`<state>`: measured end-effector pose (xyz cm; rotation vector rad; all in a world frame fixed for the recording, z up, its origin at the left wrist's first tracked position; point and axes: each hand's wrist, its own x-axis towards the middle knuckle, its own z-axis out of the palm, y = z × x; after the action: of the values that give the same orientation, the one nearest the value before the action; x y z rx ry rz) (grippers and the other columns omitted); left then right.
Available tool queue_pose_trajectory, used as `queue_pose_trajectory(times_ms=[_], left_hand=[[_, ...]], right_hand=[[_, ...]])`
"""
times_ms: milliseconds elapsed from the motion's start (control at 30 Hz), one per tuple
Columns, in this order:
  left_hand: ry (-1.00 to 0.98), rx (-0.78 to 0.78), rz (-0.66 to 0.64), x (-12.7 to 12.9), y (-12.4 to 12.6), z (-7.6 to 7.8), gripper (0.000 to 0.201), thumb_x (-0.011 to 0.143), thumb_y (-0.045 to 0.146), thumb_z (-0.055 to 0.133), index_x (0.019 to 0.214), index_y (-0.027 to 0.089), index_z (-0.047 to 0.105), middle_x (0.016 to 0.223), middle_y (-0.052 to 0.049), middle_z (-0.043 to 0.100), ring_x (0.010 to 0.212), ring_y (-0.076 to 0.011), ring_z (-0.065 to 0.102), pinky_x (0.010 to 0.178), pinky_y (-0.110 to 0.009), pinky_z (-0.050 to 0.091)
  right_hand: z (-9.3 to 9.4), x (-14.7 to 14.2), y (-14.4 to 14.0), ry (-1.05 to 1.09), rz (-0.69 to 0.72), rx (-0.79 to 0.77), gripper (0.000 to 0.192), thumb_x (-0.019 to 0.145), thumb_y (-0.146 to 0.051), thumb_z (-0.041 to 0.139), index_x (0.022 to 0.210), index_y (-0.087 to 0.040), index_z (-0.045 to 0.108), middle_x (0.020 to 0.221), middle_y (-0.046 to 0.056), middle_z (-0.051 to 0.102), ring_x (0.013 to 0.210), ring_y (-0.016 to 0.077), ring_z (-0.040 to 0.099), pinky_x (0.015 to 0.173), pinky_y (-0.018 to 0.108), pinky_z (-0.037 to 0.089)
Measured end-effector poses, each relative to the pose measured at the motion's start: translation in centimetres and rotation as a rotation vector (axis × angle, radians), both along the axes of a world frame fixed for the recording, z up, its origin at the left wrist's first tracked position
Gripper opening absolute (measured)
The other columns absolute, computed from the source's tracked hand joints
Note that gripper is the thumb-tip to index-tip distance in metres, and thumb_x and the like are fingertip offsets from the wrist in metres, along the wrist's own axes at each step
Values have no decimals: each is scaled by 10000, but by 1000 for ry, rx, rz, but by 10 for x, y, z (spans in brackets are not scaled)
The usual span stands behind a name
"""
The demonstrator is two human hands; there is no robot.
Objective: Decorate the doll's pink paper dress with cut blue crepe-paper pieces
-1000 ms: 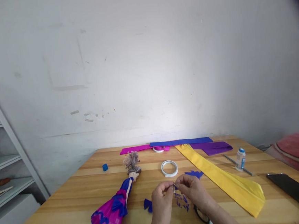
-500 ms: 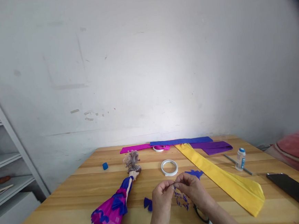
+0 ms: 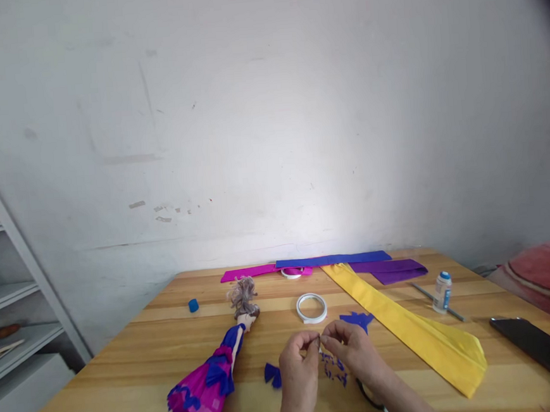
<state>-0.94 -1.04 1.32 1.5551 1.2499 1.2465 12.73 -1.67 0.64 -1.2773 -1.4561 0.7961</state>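
White wall ahead of me, scuffed and bare, with a grey shelf unit (image 3: pixel 6 297) off to my left. Below it the wooden table (image 3: pixel 125 364) carries everything. Biggest piece on it: the long yellow crepe strip (image 3: pixel 408 322), running from the far edge towards my right. Behind it lie the blue strip (image 3: pixel 331 260), the purple strip (image 3: pixel 394 271) and the magenta strip (image 3: pixel 247 273). On my left lies the doll (image 3: pixel 212 369) in its magenta and blue paper dress, head towards the wall. Dark flat object (image 3: pixel 543 350) at far right, too blurred to name. Then the tape ring (image 3: pixel 311 308) in the middle, the glue bottle (image 3: pixel 442 292) beyond the yellow strip, a blue cap (image 3: pixel 193 306) near the doll's hair.

Now my hands: left hand (image 3: pixel 297 363) and right hand (image 3: pixel 353 349) meet fingertip to fingertip just above the table, both pinched narrow on one tiny blue scrap (image 3: pixel 320 342), mostly hidden between my fingers. Compared with a second ago, very little shifts; the pinch holds and the hands sit in the same spot, so I judge the fiddly work on this scrap is unfinished. Under my right hand lie blue snippets (image 3: pixel 334 367); a blue bow (image 3: pixel 272 374) sits beside my left wrist, a cut blue shape (image 3: pixel 356 319) just past my knuckles.
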Motion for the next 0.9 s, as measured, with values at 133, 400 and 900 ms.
queue_pose_trajectory(times_ms=[133, 400, 900], left_hand=[[31, 48, 18, 2, -3, 0, 193, 739, 284, 521, 783, 182, 678, 795, -69, 698, 749, -209, 628, 672, -285, 468], [18, 181, -6, 3, -6, 2, 159, 742, 250, 546, 807, 216, 688, 830, -69, 684, 777, -217, 614, 693, -300, 475], [90, 162, -31, 1, -5, 4, 154, 744, 237, 549, 780, 214, 697, 798, -62, 690, 758, -209, 619, 705, -287, 466]], right_hand=[[0, -4, -1, 110, 10, -85, 233, 737, -323, 551, 579, -153, 531, 538, -30, 472, 522, 93, 406, 497, 210, 301], [11, -9, -7, 484, 71, -229, 323, 677, -432, 619, 570, -159, 483, 463, -65, 399, 424, 57, 314, 423, 205, 220], [10, -9, -7, 493, 73, -228, 317, 687, -431, 620, 589, -169, 471, 459, -74, 387, 429, 59, 311, 426, 202, 222]])
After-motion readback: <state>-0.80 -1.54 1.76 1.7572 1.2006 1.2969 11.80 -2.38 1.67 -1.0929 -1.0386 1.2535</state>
